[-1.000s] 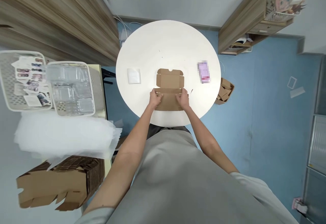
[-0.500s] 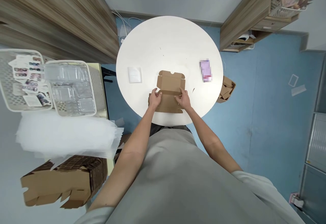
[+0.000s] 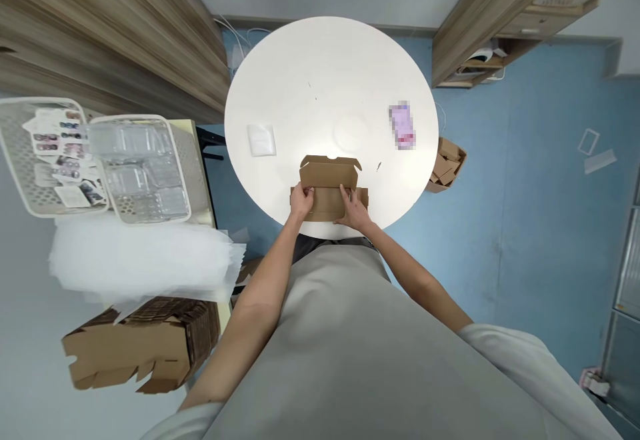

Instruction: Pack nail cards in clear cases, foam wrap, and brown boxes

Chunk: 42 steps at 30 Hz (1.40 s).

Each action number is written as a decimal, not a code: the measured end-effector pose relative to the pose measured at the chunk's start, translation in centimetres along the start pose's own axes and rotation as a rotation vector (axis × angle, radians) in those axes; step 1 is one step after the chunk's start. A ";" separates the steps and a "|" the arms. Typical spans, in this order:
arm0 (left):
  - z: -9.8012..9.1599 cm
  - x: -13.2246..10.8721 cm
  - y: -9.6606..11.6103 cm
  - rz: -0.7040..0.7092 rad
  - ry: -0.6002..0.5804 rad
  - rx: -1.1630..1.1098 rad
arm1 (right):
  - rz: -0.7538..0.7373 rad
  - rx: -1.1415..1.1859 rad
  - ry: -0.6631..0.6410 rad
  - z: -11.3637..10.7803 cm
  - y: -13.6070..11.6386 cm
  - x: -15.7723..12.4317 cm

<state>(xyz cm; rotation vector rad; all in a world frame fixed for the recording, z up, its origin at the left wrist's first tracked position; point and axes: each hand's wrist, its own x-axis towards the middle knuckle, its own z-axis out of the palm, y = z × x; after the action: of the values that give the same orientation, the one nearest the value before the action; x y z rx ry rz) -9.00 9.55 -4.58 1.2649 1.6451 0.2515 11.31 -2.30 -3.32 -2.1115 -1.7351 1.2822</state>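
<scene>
A partly folded brown cardboard box (image 3: 327, 205) lies at the table's near edge, its lid panel (image 3: 329, 175) tilted up along the crease. My left hand (image 3: 302, 202) is closed on the box's left side, near the crease. Across the right part of the base panel, my right hand (image 3: 355, 210) touches the cardboard with thumb and forefinger stretched wide apart. Small side flaps stick out at both ends of the base. Left of the box lies a white square packet (image 3: 261, 141), and to the right a purple item (image 3: 402, 125), blurred by pixelation.
The round white table (image 3: 325, 60) fills the middle. At left stand a basket of clear plastic boxes (image 3: 143, 170), a basket of printed cards (image 3: 65, 153), white sheets (image 3: 140, 257) and stacked flat cartons (image 3: 130, 353). A carton of cardboard pieces (image 3: 445, 165) sits on the floor at right.
The lid panel has been tilted up from lying flatter, and a flap now shows at the right of the base. My right hand has shifted inward and spread its fingers. The view has shifted slightly.
</scene>
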 end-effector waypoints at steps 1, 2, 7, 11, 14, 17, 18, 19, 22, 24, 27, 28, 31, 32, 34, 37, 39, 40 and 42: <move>-0.1 -0.2 -0.2 -0.004 -0.006 -0.024 | -0.014 -0.037 -0.008 0.3 0.1 -0.3; -0.2 -0.5 -0.3 -0.009 -0.017 -0.056 | -0.022 -0.068 -0.013 0.6 0.2 -0.5; -1.0 -1.6 -0.7 -0.071 -0.089 -0.181 | -0.064 -0.110 -0.026 0.6 0.5 -0.8; -2.2 -2.7 -0.8 -0.065 -0.113 -0.158 | -0.073 -0.115 -0.033 -0.4 0.0 -0.4; -3.6 -3.7 -0.8 -0.010 -0.002 -0.075 | -0.032 -0.103 -0.045 -1.7 -0.1 0.3; -4.8 -4.5 -1.1 -0.046 0.178 0.001 | -0.022 -0.097 -0.058 -2.8 0.0 1.0; -5.0 -4.7 -1.3 -0.097 0.178 -0.010 | -0.025 -0.097 -0.060 -3.1 0.0 1.2; -5.0 -4.8 -1.4 -0.155 0.133 -0.050 | -0.027 -0.096 -0.062 -3.2 0.1 1.3; -4.5 -5.2 -1.6 -0.316 -0.083 -0.263 | -0.031 -0.087 -0.068 -3.2 0.3 1.3; -3.8 -5.5 -1.6 -0.368 -0.145 -0.386 | -0.038 -0.087 -0.074 -3.1 0.5 1.2; -2.6 -6.1 -1.3 -0.350 -0.155 -0.463 | -0.056 -0.088 -0.083 -3.0 0.7 1.2; -2.3 -6.3 -1.1 -0.329 -0.151 -0.453 | -0.060 -0.085 -0.084 -2.9 0.8 1.2; -1.2 -6.5 -0.7 -0.271 -0.113 -0.291 | -0.066 -0.088 -0.080 -2.8 1.0 1.3; -0.8 -6.4 -0.6 -0.255 -0.088 -0.198 | -0.067 -0.097 -0.078 -2.7 1.0 1.3; -0.3 -6.2 -0.4 -0.218 -0.039 0.004 | -0.065 -0.120 -0.077 -2.5 1.1 1.4; 0.3 -5.9 -0.3 -0.147 0.019 0.234 | -0.064 -0.119 -0.067 -2.2 1.1 1.6; 0.4 -5.8 -0.2 -0.116 0.028 0.304 | -0.062 -0.098 -0.051 -2.1 0.9 1.8; 0.5 -5.7 -0.1 -0.107 0.027 0.326 | -0.059 -0.091 -0.048 -2.1 0.8 1.8; 0.5 -5.8 0.2 -0.103 0.022 0.360 | -0.048 -0.091 -0.063 -2.3 0.3 1.8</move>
<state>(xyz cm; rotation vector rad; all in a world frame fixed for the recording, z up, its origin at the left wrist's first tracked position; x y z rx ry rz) -8.83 4.75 -1.38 1.4385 1.8238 -0.1001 13.09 0.05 -2.97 -2.0846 -1.8921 1.2941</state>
